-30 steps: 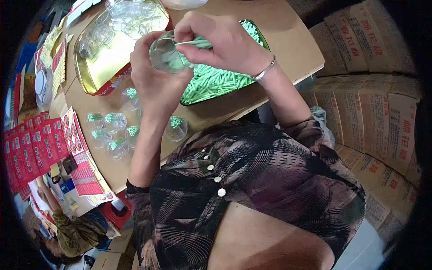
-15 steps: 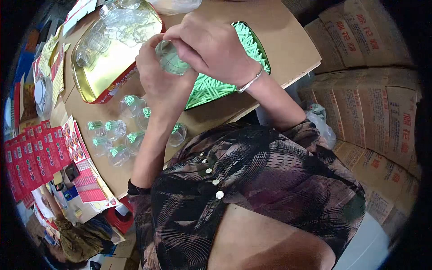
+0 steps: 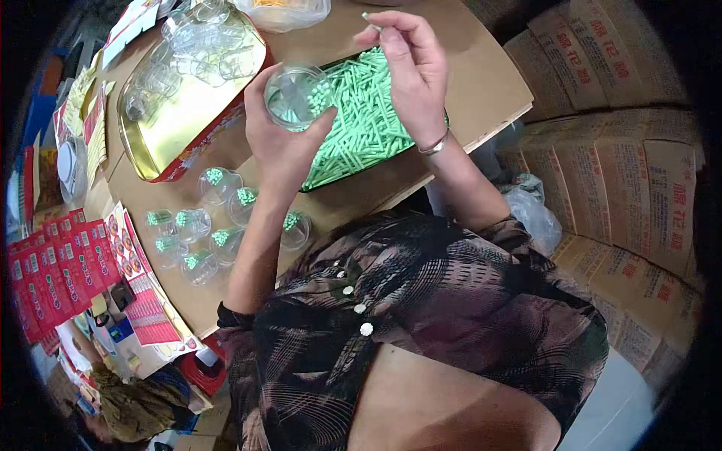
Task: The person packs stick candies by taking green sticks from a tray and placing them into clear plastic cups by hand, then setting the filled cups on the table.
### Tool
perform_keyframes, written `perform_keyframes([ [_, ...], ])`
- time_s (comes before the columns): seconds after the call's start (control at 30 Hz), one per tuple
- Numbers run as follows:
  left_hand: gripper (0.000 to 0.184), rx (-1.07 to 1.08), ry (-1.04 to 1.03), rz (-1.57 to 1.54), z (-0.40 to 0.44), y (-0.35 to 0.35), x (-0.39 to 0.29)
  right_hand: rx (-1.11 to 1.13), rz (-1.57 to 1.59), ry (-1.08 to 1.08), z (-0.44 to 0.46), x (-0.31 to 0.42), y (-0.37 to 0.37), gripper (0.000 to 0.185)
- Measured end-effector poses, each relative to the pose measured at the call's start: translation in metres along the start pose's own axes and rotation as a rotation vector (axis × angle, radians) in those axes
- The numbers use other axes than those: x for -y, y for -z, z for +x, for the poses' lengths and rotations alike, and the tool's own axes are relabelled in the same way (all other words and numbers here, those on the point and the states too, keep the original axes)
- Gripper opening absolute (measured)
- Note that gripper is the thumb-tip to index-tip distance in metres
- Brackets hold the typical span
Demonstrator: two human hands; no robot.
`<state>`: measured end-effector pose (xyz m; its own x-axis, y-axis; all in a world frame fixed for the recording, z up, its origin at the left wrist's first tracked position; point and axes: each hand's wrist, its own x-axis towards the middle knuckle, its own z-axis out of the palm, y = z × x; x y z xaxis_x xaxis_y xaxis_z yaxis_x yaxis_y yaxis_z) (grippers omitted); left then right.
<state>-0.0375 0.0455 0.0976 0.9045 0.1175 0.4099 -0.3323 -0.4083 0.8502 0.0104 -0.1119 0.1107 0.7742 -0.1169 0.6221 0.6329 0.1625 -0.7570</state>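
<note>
My left hand (image 3: 278,154) is wrapped round a clear round plastic jar (image 3: 289,99), its mouth tipped up towards me. A small bunch of green sticks shows inside the jar. My right hand (image 3: 417,83) is raised at the right of the jar, thumb and fingertips pinching a short pale green stick (image 3: 366,16). Below both hands lies a dark-rimmed tray heaped with short green sticks (image 3: 361,139). Several clear jars holding green sticks (image 3: 194,224) rest on the table, left of my left forearm.
A gold-lined tin (image 3: 169,135) with several clear jars (image 3: 207,49) lies at the upper left. Red printed packets (image 3: 60,270) and sticker sheets (image 3: 150,301) are further left, near another person (image 3: 139,398). Stacked cardboard boxes (image 3: 602,173) line the right side.
My right hand has moved away from the jar, up and to the right, with a green stick now showing in its fingertips. The left hand still holds the jar.
</note>
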Motion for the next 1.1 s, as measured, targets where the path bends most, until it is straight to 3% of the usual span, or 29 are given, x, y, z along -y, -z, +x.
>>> perform_keyframes([
  [0.13, 0.074, 0.053, 0.223, -0.353, 0.0, 0.003, 0.017, 0.215, -0.537, -0.4, -0.015, -0.018, 0.032, 0.017],
  [0.17, 0.074, 0.05, 0.217, -0.352, 0.001, 0.003, 0.017, 0.216, -0.535, -0.394, -0.018, -0.023, 0.034, 0.017],
  [0.3, 0.071, 0.022, 0.056, -0.105, -0.004, 0.004, 0.017, 0.316, -0.529, -0.159, -0.034, -0.034, 0.039, 0.013],
  [0.5, 0.072, -0.032, -0.021, -0.085, -0.001, 0.003, 0.014, 0.424, -0.403, -0.117, -0.007, 0.023, 0.013, 0.006],
  [0.63, 0.074, -0.057, -0.077, -0.057, 0.0, 0.0, 0.013, 0.599, -0.651, 0.198, -0.001, 0.026, -0.001, 0.013],
  [0.8, 0.073, -0.052, -0.159, 0.111, -0.001, 0.003, 0.003, 0.711, -0.89, 0.238, -0.002, 0.036, -0.013, 0.026],
  [1.0, 0.072, -0.054, -0.211, 0.148, -0.003, 0.005, 0.004, 0.681, -1.008, 0.235, -0.009, 0.034, -0.023, 0.029],
  [1.1, 0.072, -0.066, -0.107, -0.002, -0.001, 0.005, 0.0, 0.447, -0.805, 0.279, -0.009, 0.035, -0.027, 0.024],
])
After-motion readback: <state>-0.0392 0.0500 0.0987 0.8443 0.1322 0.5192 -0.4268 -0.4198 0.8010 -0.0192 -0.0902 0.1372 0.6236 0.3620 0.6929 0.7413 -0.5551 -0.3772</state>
